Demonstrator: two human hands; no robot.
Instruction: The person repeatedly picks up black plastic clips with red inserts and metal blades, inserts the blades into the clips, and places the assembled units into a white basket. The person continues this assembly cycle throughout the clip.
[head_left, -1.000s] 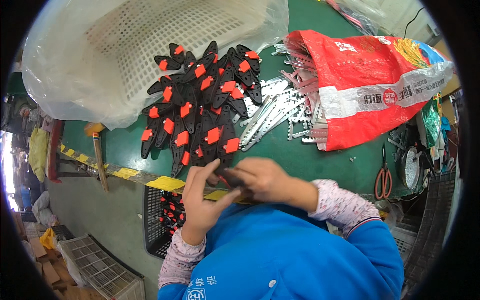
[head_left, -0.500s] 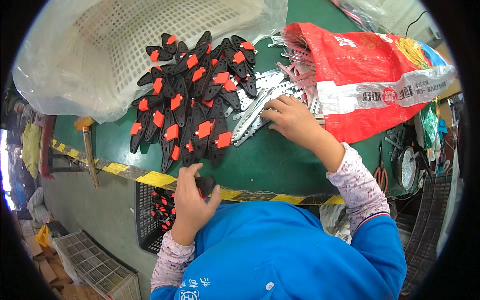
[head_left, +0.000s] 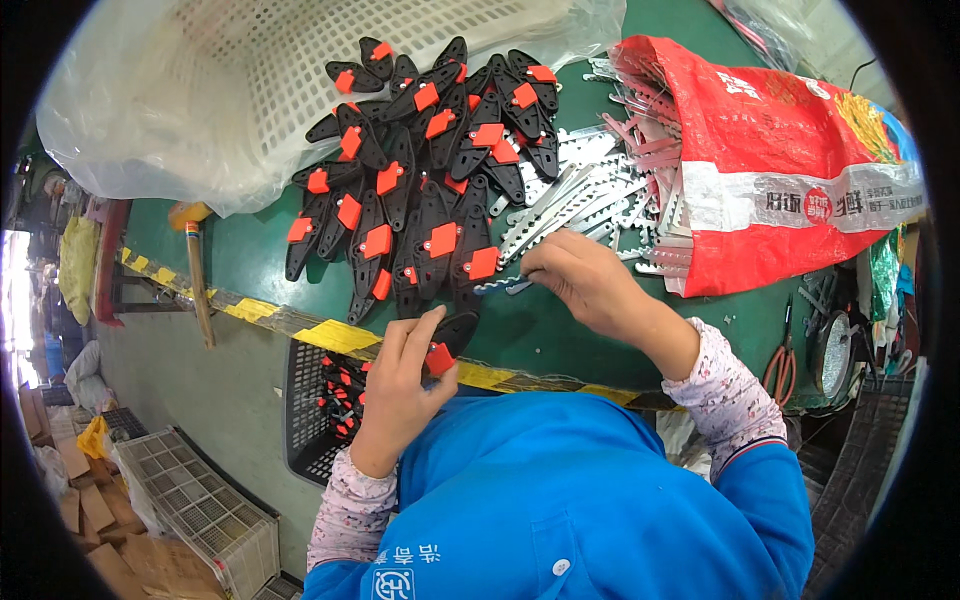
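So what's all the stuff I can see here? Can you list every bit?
black handle pieces with red tabs: a pile, too many to count, middle of the table
metal strips: a heap, silver, spilling from the sack
woven sack: one, red, right
mesh basket: one, white, in clear plastic, top left
table: one, green, yellow-black taped edge
crate: one, black, under the table edge
pliers: one, red-handled, right
left hand: holds one black-and-red piece
right hand: pinching a metal strip

Red woven sack (head_left: 780, 170) (white band, round label) lies open at table's right.
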